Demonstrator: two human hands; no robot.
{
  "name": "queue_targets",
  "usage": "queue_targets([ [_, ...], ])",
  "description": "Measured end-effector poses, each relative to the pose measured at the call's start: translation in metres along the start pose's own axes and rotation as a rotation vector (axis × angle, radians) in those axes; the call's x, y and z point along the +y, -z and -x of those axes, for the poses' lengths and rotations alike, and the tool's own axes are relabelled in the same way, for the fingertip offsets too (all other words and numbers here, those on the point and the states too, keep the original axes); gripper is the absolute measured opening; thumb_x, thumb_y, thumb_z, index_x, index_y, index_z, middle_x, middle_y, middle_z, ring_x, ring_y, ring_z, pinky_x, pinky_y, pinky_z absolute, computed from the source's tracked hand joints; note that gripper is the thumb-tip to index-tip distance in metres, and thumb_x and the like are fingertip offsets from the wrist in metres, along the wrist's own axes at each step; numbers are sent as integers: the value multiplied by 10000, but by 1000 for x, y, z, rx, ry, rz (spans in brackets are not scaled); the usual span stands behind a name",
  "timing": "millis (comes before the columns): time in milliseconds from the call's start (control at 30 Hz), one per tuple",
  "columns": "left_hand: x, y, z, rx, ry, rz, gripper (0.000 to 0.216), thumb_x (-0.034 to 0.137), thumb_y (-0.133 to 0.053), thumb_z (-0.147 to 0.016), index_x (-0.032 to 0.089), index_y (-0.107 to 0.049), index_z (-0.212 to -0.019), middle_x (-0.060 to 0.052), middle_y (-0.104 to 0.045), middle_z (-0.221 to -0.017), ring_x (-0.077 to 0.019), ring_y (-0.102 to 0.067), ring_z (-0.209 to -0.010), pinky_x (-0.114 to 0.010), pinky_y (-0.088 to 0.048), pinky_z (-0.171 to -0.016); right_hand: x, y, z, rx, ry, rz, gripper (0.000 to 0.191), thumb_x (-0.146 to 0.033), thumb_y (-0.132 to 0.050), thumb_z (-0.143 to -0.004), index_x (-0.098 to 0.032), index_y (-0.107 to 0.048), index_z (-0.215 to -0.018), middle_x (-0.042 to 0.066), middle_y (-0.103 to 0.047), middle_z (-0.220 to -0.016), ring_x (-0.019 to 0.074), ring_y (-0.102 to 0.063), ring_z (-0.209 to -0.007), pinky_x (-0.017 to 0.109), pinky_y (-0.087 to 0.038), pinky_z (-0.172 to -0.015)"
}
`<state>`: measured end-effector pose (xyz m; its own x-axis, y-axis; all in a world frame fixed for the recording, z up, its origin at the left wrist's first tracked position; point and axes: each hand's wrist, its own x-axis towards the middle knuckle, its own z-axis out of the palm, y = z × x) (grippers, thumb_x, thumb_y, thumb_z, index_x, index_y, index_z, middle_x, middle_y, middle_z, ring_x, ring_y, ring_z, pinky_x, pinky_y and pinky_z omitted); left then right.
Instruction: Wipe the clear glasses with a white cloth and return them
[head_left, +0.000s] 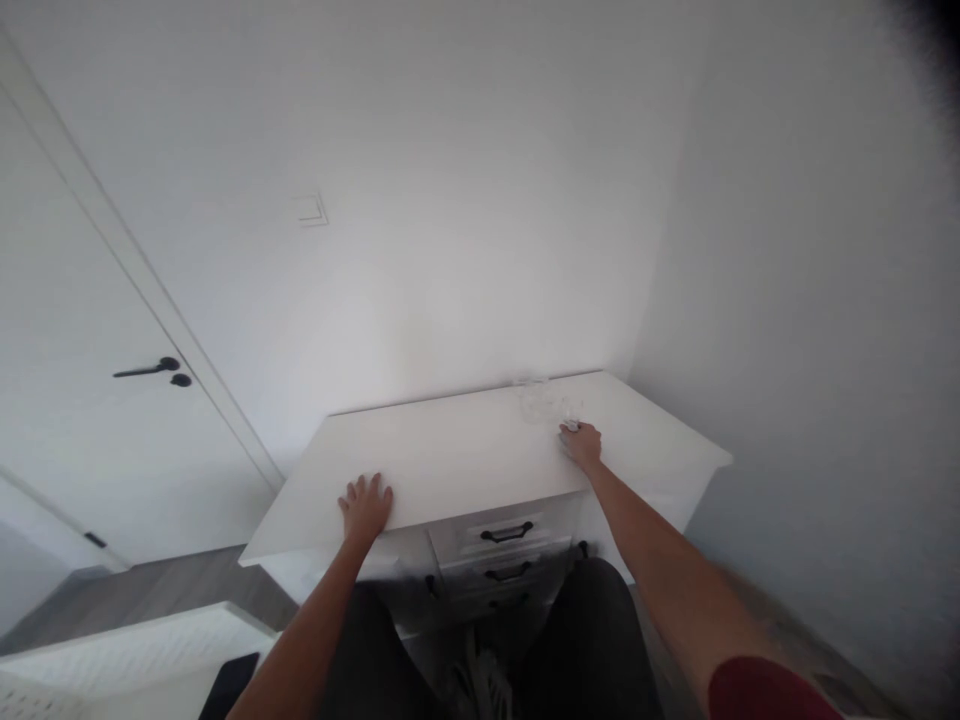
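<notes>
Both my hands are on the white counter point(465, 455), the top of a chest of drawers set into the room's corner. My left hand point(366, 505) lies flat near the front edge at about 7 o'clock, fingers spread apart and holding nothing. My right hand point(581, 443) reaches further in at about 2 o'clock, its fingers laid at the base of a clear glass object point(544, 400); whether they are closed on it I cannot tell, as the glass is faint and blurred against the white. The object stands toward the back of the top, close to the wall. I judge the step in hand to be the reach for this glass; the next move calls for a firm grip low on it before any lift, since clear glass may slip. Below, the drawers point(506, 545) with dark handles are shut. A door point(67, 400) with a dark handle stands at 9 o'clock, a wall switch point(310, 210) at 11 o'clock. Nothing lies between hand and glass.
</notes>
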<state>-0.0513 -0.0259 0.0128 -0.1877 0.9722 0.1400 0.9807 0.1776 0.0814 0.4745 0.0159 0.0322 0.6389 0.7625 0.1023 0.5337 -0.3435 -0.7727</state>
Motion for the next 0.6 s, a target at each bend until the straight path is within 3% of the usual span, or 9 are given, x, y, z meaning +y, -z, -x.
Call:
queue_targets([
  [433, 0, -1, 1, 41, -2, 2, 614, 459, -363, -1071, 201, -478, -1617, -198, -416, -1704, -438, -332, -1588, -647, -273, -1252, -5, -24, -24, -42, 28, 136, 517, -468, -626, -980, -118, -754, -1338, 239, -778, -1241, 350, -758, -1143, 414, -593, -933],
  [600, 0, 1, 2, 49, -4, 18, 610, 457, -358, -1069, 204, -487, -1609, -188, -428, -1698, -431, -345, -1577, -643, -273, -1254, 7, -12, -12, -98, 187, 211, 551, -437, -621, -997, -151, -618, -1468, 178, -763, -1281, 283, -723, -1157, 330, -543, -920],
])
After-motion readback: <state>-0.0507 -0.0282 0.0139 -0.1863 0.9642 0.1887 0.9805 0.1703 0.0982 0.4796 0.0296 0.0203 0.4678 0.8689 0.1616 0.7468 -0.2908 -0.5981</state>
